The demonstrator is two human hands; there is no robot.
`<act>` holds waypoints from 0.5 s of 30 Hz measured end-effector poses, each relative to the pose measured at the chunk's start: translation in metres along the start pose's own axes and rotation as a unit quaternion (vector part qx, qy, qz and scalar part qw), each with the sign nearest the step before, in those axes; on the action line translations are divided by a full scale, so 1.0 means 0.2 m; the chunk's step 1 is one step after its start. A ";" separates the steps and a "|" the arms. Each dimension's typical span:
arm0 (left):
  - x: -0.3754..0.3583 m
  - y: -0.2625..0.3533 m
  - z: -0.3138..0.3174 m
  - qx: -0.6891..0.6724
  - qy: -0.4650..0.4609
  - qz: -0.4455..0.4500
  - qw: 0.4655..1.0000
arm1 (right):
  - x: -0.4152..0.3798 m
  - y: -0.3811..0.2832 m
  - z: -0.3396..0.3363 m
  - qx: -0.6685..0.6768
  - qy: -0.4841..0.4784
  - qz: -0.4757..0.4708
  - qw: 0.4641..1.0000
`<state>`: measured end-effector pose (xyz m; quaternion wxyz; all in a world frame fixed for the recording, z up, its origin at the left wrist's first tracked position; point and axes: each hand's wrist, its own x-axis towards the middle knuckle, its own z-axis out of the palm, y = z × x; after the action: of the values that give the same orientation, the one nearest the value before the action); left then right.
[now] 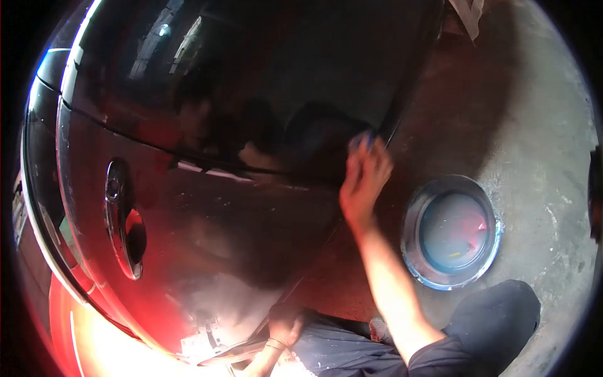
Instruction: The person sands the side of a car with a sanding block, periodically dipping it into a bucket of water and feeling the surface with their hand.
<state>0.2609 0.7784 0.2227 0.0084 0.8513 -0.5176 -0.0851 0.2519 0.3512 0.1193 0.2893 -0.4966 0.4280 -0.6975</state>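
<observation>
My right hand [366, 179] reaches up beside the lower edge of a dark, glossy car door [251, 213]. Its fingers are bent together around a small bluish thing [364, 139], too blurred to name, close against the panel. Down by my knees, my left hand [286, 325] lies in shadow near the door's edge; its fingers are too dark to read. A chrome door handle [116, 220] is on the panel at the left.
A round tub [411, 235] of cloudy water stands on the grey concrete floor [534, 207], right of my right forearm. My dark-clothed legs [493, 320] are at the bottom. Strong light glares at the lower left. A pale sheet [468, 16] hangs at the top right.
</observation>
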 end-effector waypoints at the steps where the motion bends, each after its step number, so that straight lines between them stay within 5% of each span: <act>1: -0.01 0.02 -0.01 0.010 -0.008 0.013 1.000 | 0.21 0.07 0.05 -0.021 0.016 -0.014 1.000; 6: -0.13 -0.05 0.02 0.014 -0.058 0.045 0.997 | 0.69 0.31 0.19 -0.035 0.034 0.045 0.998; 8: -0.10 -0.05 0.03 -0.011 -0.057 0.042 0.997 | 0.31 0.12 0.10 -0.003 0.031 -0.037 0.999; 11: -0.03 -0.02 0.04 -0.005 -0.049 0.044 0.998 | -0.26 0.01 -0.04 0.104 -0.035 -0.005 0.994; 15: 0.03 0.07 -0.03 -0.037 -0.067 0.049 0.996 | 0.16 0.12 0.05 0.004 -0.022 0.004 1.000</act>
<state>0.2532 0.7659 0.2286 0.0088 0.8167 -0.5543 -0.1605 0.2496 0.3106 0.1131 0.3034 -0.5086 0.4209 -0.6871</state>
